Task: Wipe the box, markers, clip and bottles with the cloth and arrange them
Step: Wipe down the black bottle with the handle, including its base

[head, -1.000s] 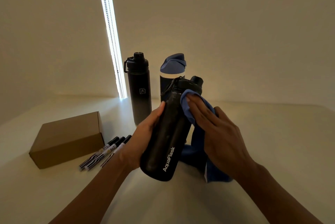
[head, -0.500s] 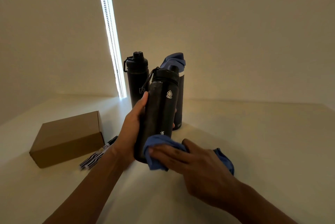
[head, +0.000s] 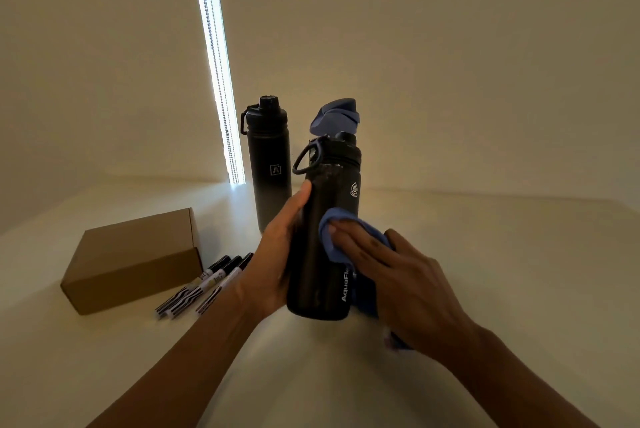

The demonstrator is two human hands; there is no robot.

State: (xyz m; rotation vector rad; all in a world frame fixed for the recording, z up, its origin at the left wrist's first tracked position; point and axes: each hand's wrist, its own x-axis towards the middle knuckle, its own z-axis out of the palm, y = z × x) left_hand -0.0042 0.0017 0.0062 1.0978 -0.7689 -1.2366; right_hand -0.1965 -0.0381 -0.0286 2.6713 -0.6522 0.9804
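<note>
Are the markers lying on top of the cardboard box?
No, the markers lie on the table beside the closed box, not on it.

Box [head: 135, 261] at left of worktop [head: 485, 272], markers [head: 204, 285] side by side just right of it. Centre front: held bottle [head: 322, 254] upright betw. left hand [head: 277, 254] & right hand [head: 398, 282], w/ cloth [head: 343, 237] betw. right hand & bottle. Behind: second bottle [head: 268, 164] at rear left; third bottle [head: 337, 116] directly behind held one, mostly hidden.
</note>
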